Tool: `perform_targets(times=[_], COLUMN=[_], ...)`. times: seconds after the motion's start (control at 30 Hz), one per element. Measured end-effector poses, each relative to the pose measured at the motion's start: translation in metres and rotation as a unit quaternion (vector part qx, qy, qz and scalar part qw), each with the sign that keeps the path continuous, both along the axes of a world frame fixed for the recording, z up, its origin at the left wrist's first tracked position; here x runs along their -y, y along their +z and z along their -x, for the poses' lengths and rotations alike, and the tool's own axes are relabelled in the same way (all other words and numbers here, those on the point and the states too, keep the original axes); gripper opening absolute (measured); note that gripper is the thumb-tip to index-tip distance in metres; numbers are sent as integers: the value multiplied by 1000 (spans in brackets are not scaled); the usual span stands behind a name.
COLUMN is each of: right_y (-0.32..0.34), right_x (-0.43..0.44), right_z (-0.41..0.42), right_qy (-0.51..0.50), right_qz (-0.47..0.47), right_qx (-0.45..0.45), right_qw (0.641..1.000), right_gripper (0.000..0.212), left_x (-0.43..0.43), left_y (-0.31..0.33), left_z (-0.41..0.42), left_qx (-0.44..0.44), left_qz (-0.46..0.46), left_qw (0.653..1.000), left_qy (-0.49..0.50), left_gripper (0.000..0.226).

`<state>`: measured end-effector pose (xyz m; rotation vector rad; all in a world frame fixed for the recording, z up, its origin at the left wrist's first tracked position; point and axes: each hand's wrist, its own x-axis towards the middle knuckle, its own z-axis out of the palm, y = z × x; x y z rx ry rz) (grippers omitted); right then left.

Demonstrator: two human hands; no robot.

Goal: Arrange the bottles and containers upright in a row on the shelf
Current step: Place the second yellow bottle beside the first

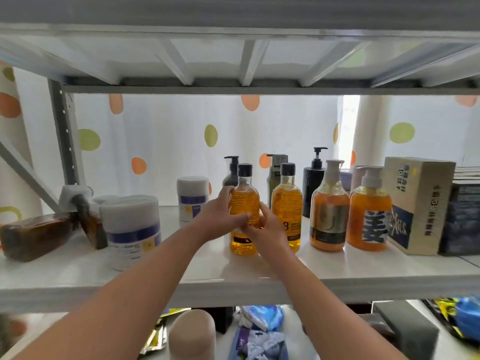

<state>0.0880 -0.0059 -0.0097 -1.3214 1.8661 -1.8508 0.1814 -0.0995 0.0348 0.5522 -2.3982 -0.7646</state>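
A clear bottle of yellow liquid with a black cap (244,201) stands upright on the white shelf (207,266). My left hand (220,216) grips its left side and my right hand (262,224) holds its lower right side. To its right stand a matching yellow bottle (287,203) and two orange pump bottles (330,211) (370,211). Dark pump bottles (314,178) stand behind. Two white jars (130,227) (192,198) stand to the left. Two brown bottles (33,235) (89,219) lie tipped at the far left.
A beige box (418,203) and dark boxes (462,216) fill the shelf's right end. The upper shelf's underside (246,61) hangs close overhead. A grey upright post (65,136) stands at the left. Packets and a beige cylinder (192,336) lie on the lower level.
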Motion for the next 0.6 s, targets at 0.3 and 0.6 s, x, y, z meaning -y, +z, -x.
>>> perform_targets(times=[0.3, 0.6], right_y=[-15, -15], right_x=[-6, -4], right_z=[0, -1], right_qy=[-36, -44], right_qz=[-119, -159], right_qx=[-73, -50], right_qw=[990, 985], right_gripper=[56, 55], left_x=[20, 32], left_y=[-48, -54], left_z=[7, -1], left_qx=[-30, -41], left_qz=[-141, -148], left_qw=[988, 986], left_qy=[-64, -65], left_gripper=[92, 70])
